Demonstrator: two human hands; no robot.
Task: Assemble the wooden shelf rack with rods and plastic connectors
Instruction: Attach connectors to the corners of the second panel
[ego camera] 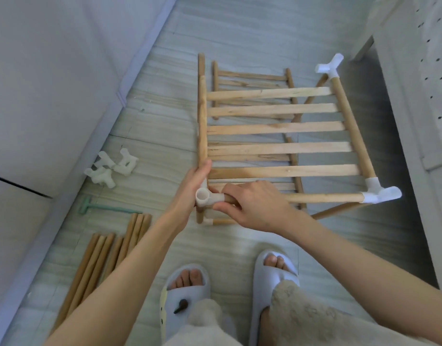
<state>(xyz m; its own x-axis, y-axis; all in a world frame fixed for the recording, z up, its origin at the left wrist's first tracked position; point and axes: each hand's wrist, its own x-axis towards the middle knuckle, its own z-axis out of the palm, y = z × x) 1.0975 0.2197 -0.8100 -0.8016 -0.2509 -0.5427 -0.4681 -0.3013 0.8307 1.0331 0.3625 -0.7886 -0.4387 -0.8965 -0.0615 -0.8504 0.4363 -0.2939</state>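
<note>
A slatted wooden shelf panel stands raised on rods, with white plastic connectors at its far right corner and near right corner. My left hand grips the near left corner, fingers round a white connector and thumb along the left side rod. My right hand grips the front rod just beside that connector. A second slatted panel lies on the floor underneath.
Several loose white connectors lie on the floor to the left. Several spare rods lie near my left forearm, beside a green mallet. A white wall runs along the left, white furniture on the right. My slippered feet are close below.
</note>
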